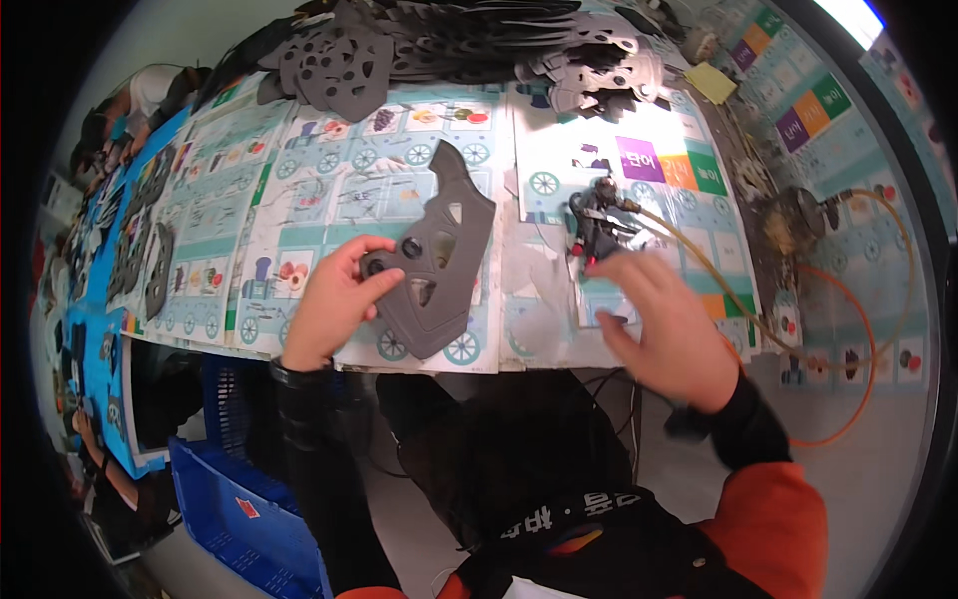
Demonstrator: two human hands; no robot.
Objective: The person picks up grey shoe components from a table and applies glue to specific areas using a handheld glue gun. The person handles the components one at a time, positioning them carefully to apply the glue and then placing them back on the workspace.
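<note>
Head-worn fisheye, close above the table (299, 215), facing down

Table (329, 180) under printed sheets; blue crate (239, 509) on grey floor (868, 479).

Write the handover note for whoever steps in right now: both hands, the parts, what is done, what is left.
Left hand: holds the grey cut-out piece by its left edge, flat on the picture-printed sheets.
Right hand: open, fingers reaching at the small black spray tool with its yellowish hose; not gripped yet.
Done: one piece laid out.
Left: picking up the tool; a pile of grey pieces waits at the far edge.
</note>
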